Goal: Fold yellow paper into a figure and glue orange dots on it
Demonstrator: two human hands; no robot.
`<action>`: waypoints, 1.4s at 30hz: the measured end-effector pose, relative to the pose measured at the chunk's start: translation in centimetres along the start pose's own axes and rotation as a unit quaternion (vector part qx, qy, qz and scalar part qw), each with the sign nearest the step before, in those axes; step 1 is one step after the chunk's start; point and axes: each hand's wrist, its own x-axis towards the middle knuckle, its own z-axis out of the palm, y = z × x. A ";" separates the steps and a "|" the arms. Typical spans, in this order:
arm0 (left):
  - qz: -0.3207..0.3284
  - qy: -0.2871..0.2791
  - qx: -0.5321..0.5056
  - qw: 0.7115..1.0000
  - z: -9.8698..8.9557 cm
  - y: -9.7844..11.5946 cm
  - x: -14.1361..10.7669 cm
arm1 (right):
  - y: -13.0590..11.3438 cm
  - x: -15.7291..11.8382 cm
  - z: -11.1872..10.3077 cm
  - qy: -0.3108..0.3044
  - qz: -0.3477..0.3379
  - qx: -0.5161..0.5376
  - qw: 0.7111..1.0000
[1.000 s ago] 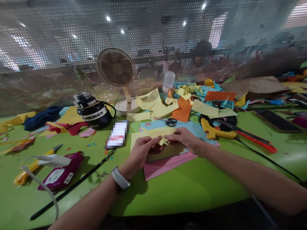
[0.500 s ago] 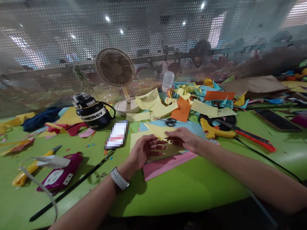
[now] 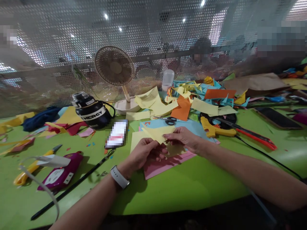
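Observation:
A small folded piece of yellow paper (image 3: 158, 132) is held up between my two hands. My left hand (image 3: 149, 152) pinches its lower edge with thumb and forefinger, the other fingers curled beneath. From the other side, my right hand (image 3: 181, 138) grips its right corner between thumb and fingers. Below them lies a stack of coloured sheets: a pink sheet (image 3: 159, 167) nearest me, yellow under my hands, and a light blue sheet (image 3: 192, 127) farther back. Black-handled scissors (image 3: 170, 120) rest on the blue sheet, just beyond the paper.
A yellow glue gun (image 3: 216, 130) and a red-handled cutter (image 3: 257, 140) lie right, before a heap of paper scraps (image 3: 183, 107). Left are a phone (image 3: 117, 134), black flask (image 3: 96, 115), fan (image 3: 115, 67), purple device (image 3: 61, 172) and yellow-handled tool (image 3: 31, 169). Another phone (image 3: 277, 117) lies far right.
My left thumb has closed onto the lower edge of the yellow paper, where the fingers were looser before. The paper has turned slightly and shows more of its face.

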 end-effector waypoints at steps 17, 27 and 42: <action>0.001 -0.022 0.002 1.000 -0.5 0.4 -0.2 | -0.5 -0.1 -0.3 0.003 -0.082 -0.056 0.995; 0.090 0.075 -0.001 0.993 0.2 0.2 0.0 | -0.5 -0.5 -0.2 -0.010 -0.123 -0.104 0.987; 0.121 0.096 0.052 0.987 -0.1 0.0 0.3 | 0.2 -0.2 -0.9 -0.044 -0.167 -0.125 0.977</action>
